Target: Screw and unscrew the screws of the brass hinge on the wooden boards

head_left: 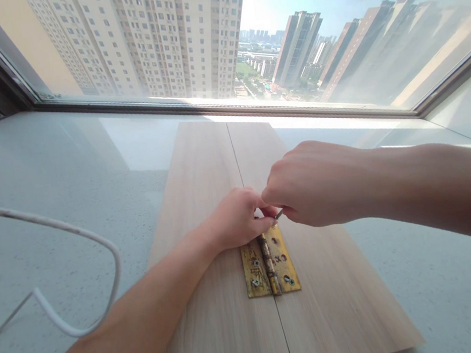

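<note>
A worn, brass-yellow metal butt hinge (269, 264) is lying flat across the seam between two pale wood-grain boards (341, 290), inward from their near edge. Its long axis is running along that seam, one end pointing towards the window and the other towards the near edge, while its two rectangular leaves are spreading left and right from a dull, dark-streaked barrel. Silver cross-head screws (256, 282) are sitting in holes of both leaves near the end closest to the person, and other round holes are showing bare wood. The left hand (237, 218) is resting over the hinge's far end, thumb and forefinger drawn narrow; whether they are pinching anything small, I cannot tell. The right hand (317, 186) is closing in a fist around a thin grey metal shaft (279, 214), whose slanting tip is reaching the left fingertips. The boards are lying on a glossy, speckled white window ledge (23, 181), their far edge nearing the dark window frame (209, 109). A smooth white cable (96, 238) is looping over the ledge's left side, beside the left forearm.
</note>
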Motion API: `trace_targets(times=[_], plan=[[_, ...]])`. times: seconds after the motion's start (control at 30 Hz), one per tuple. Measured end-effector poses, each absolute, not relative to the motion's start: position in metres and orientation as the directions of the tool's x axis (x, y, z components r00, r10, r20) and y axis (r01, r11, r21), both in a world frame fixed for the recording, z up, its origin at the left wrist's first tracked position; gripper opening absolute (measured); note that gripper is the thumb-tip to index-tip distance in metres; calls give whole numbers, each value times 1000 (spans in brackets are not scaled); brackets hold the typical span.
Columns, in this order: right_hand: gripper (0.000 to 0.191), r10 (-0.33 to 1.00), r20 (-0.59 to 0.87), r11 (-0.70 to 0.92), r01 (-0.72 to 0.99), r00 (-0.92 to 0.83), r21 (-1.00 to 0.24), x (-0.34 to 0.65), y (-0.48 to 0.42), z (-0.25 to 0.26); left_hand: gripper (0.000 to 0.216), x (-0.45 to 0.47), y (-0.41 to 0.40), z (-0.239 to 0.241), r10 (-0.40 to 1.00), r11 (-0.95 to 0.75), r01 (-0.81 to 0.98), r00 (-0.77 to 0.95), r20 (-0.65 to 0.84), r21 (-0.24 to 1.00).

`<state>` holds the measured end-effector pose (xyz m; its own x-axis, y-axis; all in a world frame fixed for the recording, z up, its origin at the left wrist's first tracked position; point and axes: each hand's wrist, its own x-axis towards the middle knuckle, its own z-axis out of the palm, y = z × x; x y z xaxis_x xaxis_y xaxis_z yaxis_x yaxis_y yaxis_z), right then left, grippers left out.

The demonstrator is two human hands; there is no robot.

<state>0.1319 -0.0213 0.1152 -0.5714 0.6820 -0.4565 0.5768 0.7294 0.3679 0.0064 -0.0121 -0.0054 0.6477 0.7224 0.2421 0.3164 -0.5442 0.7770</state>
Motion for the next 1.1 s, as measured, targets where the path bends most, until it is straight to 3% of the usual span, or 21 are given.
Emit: trace_targets(times=[1.1], plan=[[14,682,-503,724,587,-530,363,129,-24,118,8,6,-12,-3,700,-576,336,673,239,745]])
